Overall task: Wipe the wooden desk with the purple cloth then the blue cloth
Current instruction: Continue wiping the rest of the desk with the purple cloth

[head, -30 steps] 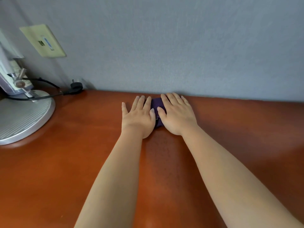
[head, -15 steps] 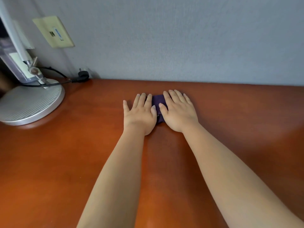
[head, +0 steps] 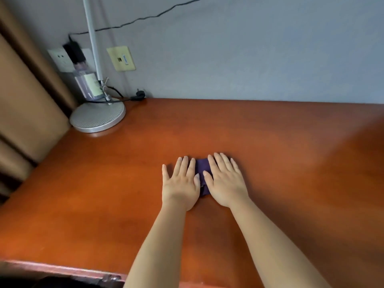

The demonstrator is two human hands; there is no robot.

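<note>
The purple cloth [head: 202, 172] lies folded on the wooden desk [head: 104, 194], mostly hidden under my palms. My left hand [head: 180, 183] presses flat on its left part with straight, spread fingers. My right hand [head: 225, 181] presses flat on its right part, fingers straight too. Only a narrow purple strip shows between the two hands. No blue cloth is in view.
A silver lamp base [head: 97, 117] with its pole stands at the back left corner, with a clear bottle [head: 87, 84] and black cables behind it. Brown curtain [head: 25, 104] hangs along the left side. The desk's front edge [head: 62, 267] runs at bottom left.
Both hands have slid the cloth toward me, away from the wall. More of the lamp, the wall sockets and the desk's front edge have come into view.
</note>
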